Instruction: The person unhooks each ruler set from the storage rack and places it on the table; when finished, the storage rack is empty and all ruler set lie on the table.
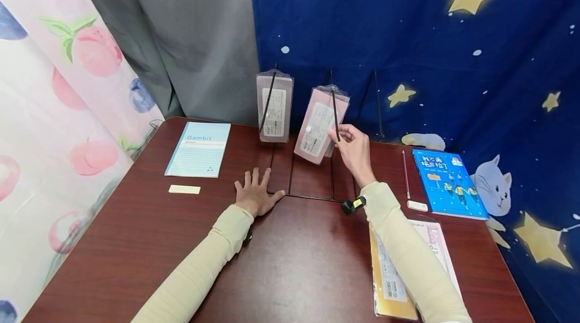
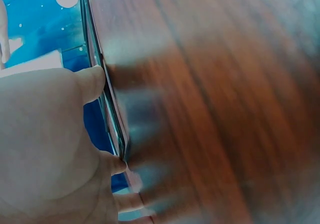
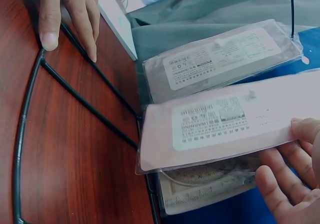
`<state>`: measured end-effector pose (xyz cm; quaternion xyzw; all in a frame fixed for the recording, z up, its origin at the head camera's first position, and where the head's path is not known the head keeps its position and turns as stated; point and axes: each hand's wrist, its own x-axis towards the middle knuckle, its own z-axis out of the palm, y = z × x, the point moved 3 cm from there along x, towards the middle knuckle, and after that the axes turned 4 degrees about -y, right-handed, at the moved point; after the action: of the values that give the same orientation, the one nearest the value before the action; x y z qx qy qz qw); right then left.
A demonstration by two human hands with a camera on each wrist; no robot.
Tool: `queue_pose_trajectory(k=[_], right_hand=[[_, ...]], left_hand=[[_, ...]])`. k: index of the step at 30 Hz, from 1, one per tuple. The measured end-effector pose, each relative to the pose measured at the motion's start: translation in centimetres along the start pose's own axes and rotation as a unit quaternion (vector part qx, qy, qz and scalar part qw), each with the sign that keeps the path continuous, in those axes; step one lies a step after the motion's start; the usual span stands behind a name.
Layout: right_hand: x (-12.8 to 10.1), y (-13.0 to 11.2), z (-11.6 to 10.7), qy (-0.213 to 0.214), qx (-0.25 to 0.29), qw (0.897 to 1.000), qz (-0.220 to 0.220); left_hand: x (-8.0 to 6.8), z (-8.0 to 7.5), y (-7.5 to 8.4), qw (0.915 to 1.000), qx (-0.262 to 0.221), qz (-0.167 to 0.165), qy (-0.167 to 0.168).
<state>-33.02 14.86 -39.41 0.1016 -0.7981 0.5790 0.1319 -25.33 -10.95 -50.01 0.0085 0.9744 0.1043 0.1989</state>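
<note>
Head cam: right hand (image 1: pixel 353 149) pinches the tilted pink packet (image 1: pixel 319 124) at its upper right edge, on the middle hook of the wire rack (image 1: pixel 312 195). Packet's long axis leans up-right, toward that hand; left hand (image 1: pixel 256 193) is farther, pressed flat w/ fingers spread on the rack base.

Left wrist cam: blurred; fingers straight against table (image 2: pixel 225 83).

Right wrist cam: fingertips (image 3: pixel 305 131) grip packet's edge (image 3: pixel 220 129); a second packet (image 3: pixel 220 58) hangs just behind.

From above we face the wire rack (image 1: pixel 312 182); both wrist views sit close, sharing its base wires (image 3: pixel 75 96).
</note>
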Motion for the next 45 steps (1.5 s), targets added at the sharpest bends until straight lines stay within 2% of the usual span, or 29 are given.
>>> queue_pose_trajectory(k=[8,15,23,35,45], right_hand=[[-1.4,-0.5,-0.8,-0.006,0.035,0.999,0.024],[-2.9,-2.7,-1.2,-0.012,0.018,1.000,0.023],[-3.4,-0.5,-1.8,-0.008,0.003,1.000,0.009],[-4.6,-0.8,-2.1,-0.014,-0.011,0.999,0.034],[-6.7,-4.5,-2.4,-0.030,-0.018,0.999,0.036]], left_hand=[[-0.1,-0.3,0.1,1.0000,0.001,0.001,0.004],[0.2,0.1,-0.1,1.0000,-0.004,0.000,-0.005],[0.2,0.0,-0.1,1.0000,-0.001,0.002,0.000],[0.0,-0.1,0.0,1.0000,-0.001,0.003,0.000],[-0.4,-0.5,0.1,1.0000,-0.003,0.002,0.003]])
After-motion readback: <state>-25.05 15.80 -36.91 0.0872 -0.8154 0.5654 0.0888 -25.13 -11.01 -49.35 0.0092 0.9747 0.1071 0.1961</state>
